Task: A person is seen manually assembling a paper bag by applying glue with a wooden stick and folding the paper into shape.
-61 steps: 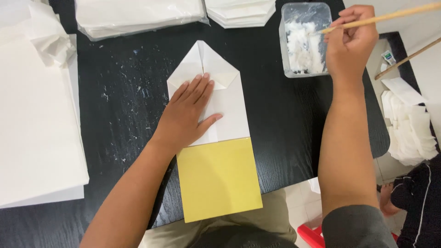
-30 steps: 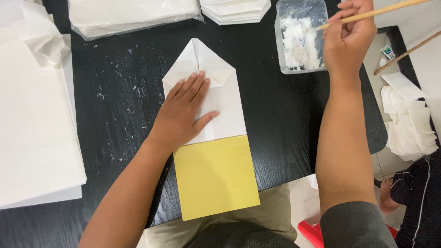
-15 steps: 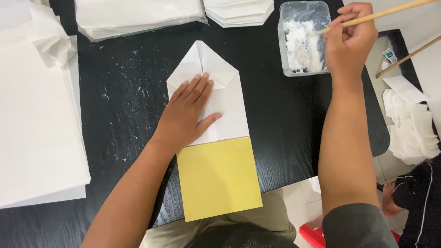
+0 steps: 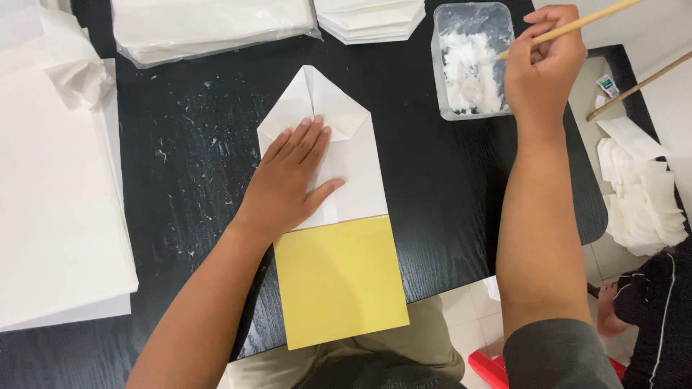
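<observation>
The left hand [image 4: 292, 180] is lying open and flat, pinning the folded white paper [image 4: 339, 148], while the right hand [image 4: 544, 61] is gripping a stick [image 4: 577, 25] dipping into the paste tub [image 4: 472, 61], best lightly loaded.

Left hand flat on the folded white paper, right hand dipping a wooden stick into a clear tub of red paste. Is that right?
Not quite: the head view shows white paste in the clear tub, not red. The left hand does lie flat on the folded white paper, and the right hand holds the wooden stick.
</observation>
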